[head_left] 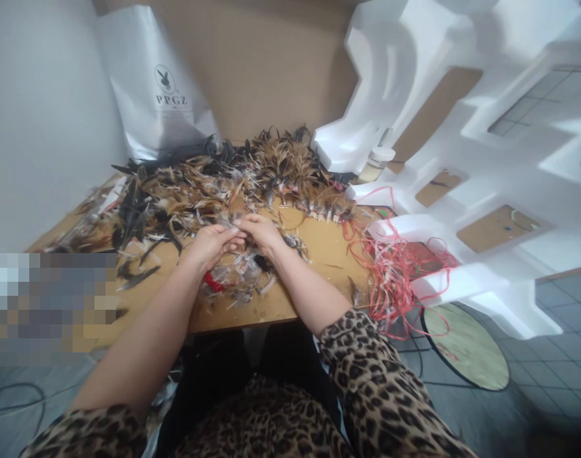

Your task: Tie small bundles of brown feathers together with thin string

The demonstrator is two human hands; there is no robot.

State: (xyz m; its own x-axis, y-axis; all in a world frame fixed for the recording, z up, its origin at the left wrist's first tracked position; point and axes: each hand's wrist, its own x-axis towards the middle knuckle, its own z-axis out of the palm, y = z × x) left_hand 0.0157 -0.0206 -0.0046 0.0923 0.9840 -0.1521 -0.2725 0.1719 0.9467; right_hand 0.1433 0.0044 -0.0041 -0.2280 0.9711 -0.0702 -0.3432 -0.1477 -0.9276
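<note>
My left hand (214, 245) and my right hand (260, 232) meet at the middle of the wooden table (326, 251). Both have their fingers pinched around a small brown feather (234, 207) that stands up between them. Just beyond them spreads a large heap of brown and black feathers (185, 187). Loose feather scraps (245, 273) and a red piece (214, 282) lie below my hands, near the table's front edge. A row of feather bundles (326, 202) sits to the right of the heap.
Tangled pink strings (390, 273) hang over the table's right end. White foam packing pieces (443, 146) rise at the right, beside a lidded jar (376, 163). A silver bag (157, 83) stands at the back left. A round disc (466, 346) is low at the right.
</note>
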